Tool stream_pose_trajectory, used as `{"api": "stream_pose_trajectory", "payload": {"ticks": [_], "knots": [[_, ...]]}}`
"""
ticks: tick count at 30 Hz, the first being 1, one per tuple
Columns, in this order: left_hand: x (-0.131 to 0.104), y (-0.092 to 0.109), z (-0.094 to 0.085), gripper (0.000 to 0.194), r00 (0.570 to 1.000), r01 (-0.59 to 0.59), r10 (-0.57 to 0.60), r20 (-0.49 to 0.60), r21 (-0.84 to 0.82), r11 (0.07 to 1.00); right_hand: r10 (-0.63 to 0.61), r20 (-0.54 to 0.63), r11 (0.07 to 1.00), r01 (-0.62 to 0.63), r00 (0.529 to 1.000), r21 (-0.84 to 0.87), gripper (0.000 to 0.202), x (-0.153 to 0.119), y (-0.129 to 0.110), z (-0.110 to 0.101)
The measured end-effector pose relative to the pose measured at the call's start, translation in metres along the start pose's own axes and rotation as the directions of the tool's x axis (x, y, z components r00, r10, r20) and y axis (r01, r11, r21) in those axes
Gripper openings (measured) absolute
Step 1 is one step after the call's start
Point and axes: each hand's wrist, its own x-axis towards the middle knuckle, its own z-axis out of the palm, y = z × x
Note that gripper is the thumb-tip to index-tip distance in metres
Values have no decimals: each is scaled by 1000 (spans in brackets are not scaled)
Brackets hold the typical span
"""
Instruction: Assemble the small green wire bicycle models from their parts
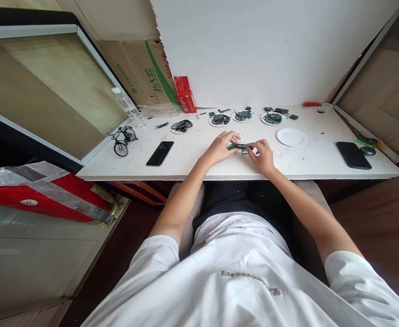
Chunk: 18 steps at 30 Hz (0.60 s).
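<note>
Above the white table, near its front edge, my left hand and my right hand hold a small dark green model part between them. My left fingers grip its left end, and my right thumb and fingers pinch its right end. Its exact shape is too small to tell. Behind the hands, paper plates hold black parts, dark green parts and more green parts. A bare white plate lies to the right.
A black model bicycle stands at the left beside a phone. Further back are a plastic bottle, a plate of black wheels and a red box. A black phone and a mouse lie at the right.
</note>
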Motion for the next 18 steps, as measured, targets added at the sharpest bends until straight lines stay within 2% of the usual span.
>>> {"api": "stream_pose_trajectory", "payload": {"ticks": [4,18], "knots": [[0,-1,0,43,1000,-8,8,-6,5,1000,3,-19,1000,-3,1000,10,24,0,-1,0],[0,-3,2,45,1000,-16,16,-3,19,1000,71,42,996,-73,997,45,30,1,1,0]]}}
